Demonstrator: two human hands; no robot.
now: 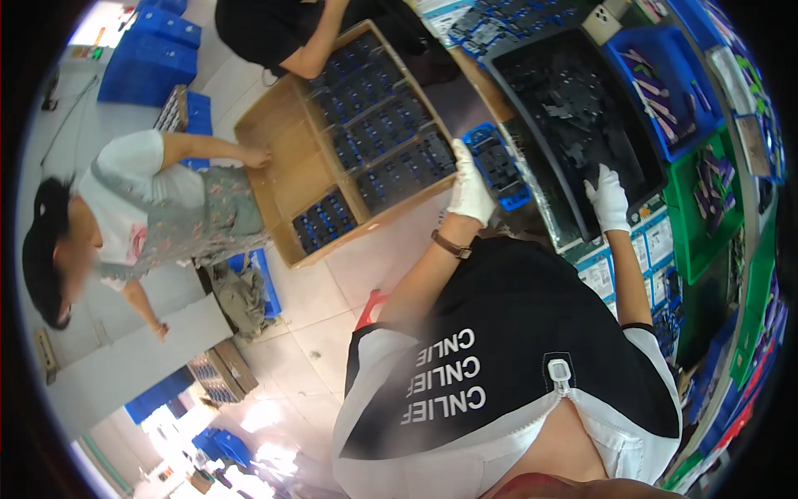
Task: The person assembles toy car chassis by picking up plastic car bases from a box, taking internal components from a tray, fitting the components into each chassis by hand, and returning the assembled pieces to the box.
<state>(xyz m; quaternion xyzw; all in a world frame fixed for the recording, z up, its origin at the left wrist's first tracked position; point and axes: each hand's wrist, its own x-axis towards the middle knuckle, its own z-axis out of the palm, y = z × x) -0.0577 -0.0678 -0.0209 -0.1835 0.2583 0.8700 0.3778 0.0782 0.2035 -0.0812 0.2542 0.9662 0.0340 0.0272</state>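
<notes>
My left hand [471, 190], in a white glove with a brown watch strap at the wrist, is closed on the near side of a flat black frame with bright blue ends [500, 166]. The part sits against the edge of the bench, and its underside is hidden. To the right, my white-gloved right hand [608, 201] reaches over a large black tray [552, 162]. Its fingers look apart, with nothing visible in them. Loose small black pieces [573, 104] lie heaped in that tray, just beyond the fingers.
At left stands a cardboard box [287, 137] with rows of black-and-blue parts in dividers. One co-worker [179, 191] touches it; another person [274, 37] sits behind it. Blue [677, 50] and green bins [694, 249] of purple pieces stand at right, beside white-labelled blue stacks [648, 249].
</notes>
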